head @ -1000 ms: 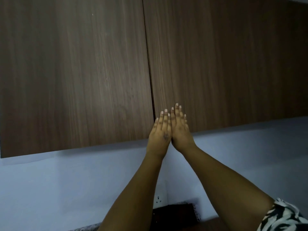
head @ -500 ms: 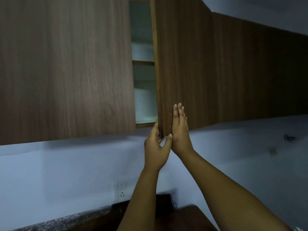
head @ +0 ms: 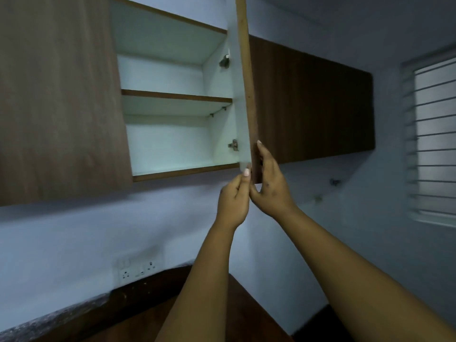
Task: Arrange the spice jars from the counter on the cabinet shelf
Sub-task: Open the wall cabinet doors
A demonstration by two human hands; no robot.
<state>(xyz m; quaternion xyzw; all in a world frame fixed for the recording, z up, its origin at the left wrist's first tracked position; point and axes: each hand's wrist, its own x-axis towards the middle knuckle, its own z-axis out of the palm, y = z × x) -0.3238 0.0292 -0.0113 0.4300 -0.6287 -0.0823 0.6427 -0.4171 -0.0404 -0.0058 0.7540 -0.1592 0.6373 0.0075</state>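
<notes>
Cabinet shelf (head: 176,96) far left of my grip; left hand (head: 234,198) pinches door (head: 246,95) corner, right hand (head: 270,178) flat on it.

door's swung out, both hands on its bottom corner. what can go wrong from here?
1. The brown wood-grain cabinet door stands edge-on towards the camera; stepping closer could mean a bump against it.
2. The left hand pinches the corner with its thumb near the hinge-side gap, while the right hand lies on the outer face; a swing back could trap fingers.
3. No spice jars are in view, so both hands must let go before fetching any.
</notes>
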